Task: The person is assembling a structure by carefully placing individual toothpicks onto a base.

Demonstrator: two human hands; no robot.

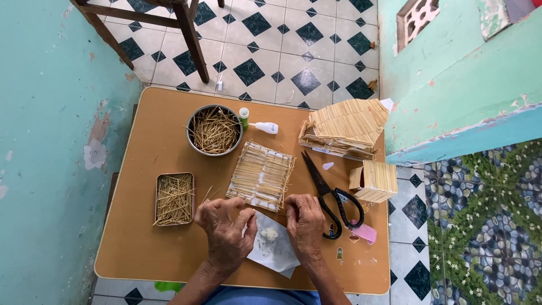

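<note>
turquoise walls (51, 141) | diamond-tiled floor (282, 45) | tan table (147, 237)

Forearms cut off; chair (169, 34) mostly cropped.

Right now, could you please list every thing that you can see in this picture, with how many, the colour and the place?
table: one, light brown, centre of the view
round bowl: one, grey metal, full of thin sticks, back left of the table
flat tin: one, rectangular, holds sticks, left of the hands
glue bottle: one, white, lying right of the bowl
stick panel: one, pale straw colour, just behind the hands
stick roof: one, pale, back right
small stick box: one, pale, right edge
scissors: one, black, right of the panel
paper: one, white, between the hands
chair legs: dark wood, on the tiled floor
left hand: on the paper
right hand: at the panel's edge
</note>
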